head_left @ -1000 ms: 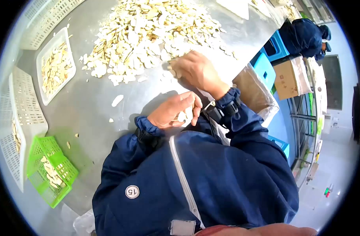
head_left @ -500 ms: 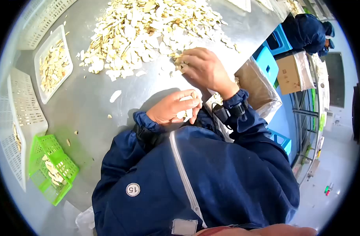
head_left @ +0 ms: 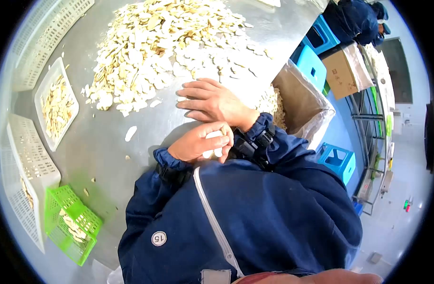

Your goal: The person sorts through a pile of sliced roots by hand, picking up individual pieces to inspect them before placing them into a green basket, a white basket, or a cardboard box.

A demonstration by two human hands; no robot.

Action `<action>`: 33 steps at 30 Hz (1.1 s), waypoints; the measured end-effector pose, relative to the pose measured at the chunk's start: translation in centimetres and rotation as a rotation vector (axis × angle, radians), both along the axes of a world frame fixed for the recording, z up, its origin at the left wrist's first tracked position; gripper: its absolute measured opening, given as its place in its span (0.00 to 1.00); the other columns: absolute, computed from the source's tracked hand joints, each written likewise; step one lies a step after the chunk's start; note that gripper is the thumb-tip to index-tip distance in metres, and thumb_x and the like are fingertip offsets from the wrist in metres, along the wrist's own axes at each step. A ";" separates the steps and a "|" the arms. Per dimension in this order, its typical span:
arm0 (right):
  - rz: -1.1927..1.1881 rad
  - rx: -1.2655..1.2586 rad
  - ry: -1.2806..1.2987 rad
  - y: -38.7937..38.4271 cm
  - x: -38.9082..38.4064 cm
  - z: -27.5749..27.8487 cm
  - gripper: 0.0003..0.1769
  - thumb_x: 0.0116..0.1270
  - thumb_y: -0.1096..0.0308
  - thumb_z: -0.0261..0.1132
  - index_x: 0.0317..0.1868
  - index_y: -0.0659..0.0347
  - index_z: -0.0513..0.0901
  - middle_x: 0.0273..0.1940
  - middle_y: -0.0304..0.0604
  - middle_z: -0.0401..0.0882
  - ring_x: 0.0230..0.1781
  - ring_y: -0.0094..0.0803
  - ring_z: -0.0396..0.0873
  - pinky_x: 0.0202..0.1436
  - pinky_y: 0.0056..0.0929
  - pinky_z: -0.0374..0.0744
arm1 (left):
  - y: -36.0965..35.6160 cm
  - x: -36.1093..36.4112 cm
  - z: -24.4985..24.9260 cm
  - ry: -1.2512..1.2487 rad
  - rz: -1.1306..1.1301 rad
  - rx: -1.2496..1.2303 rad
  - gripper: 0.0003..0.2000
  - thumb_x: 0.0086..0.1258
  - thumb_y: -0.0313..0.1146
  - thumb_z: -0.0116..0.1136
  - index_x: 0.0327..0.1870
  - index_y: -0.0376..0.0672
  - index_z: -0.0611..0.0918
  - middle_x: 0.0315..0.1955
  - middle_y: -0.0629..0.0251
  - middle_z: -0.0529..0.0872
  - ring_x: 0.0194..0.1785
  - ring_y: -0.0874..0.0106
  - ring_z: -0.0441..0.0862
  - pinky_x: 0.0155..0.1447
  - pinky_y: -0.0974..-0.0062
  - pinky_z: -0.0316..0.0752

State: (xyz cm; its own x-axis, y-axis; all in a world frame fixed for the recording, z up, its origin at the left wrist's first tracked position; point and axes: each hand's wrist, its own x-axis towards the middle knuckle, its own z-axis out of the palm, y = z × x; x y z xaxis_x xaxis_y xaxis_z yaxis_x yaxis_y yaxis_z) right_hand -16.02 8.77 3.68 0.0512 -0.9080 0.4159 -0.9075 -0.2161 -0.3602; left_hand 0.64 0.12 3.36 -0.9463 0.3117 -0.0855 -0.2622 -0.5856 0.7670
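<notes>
A large heap of pale, thin slices (head_left: 136,57) covers the far part of the metal table (head_left: 108,161). My left hand (head_left: 203,142) is closed around several white slices (head_left: 213,144), close in front of my jacket. Just beyond it, my right hand (head_left: 214,103) stretches its fingers out flat over the tabletop, below the near edge of the heap. A small pale slice (head_left: 181,99) shows at its fingertips. One loose white slice (head_left: 131,133) lies on the metal to the left of both hands.
To the left stand a white tray of slices (head_left: 74,106), white perforated baskets (head_left: 37,156) and a green basket (head_left: 67,199) with slices inside. At right, a lined box (head_left: 307,102) holds more slices beside blue stools (head_left: 311,64) and a carton (head_left: 345,71). A person (head_left: 354,21) is beyond.
My right hand has moved left and nearer to me from the heap's edge, its curled fingers now straightened. My left hand keeps its slices. The view has shifted slightly.
</notes>
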 end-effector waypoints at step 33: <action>-0.313 0.160 0.012 4.1 -7.0 2.2 0.16 0.70 0.63 0.75 0.57 0.51 0.91 0.64 0.46 0.85 0.65 0.49 0.83 0.69 0.45 0.81 | -0.1 -0.1 -0.2 -0.048 0.065 0.058 0.11 0.89 0.40 0.51 0.49 0.41 0.78 0.31 0.60 0.87 0.20 0.85 0.69 0.22 0.86 0.61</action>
State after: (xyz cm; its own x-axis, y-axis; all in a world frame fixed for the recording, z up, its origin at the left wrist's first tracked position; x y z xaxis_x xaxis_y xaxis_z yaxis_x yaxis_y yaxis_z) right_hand -22.98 12.91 5.90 -0.2364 -0.9339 0.2684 -0.9252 0.1319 -0.3559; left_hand 0.52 0.04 3.19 -0.9601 0.2552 -0.1142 -0.2572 -0.6460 0.7186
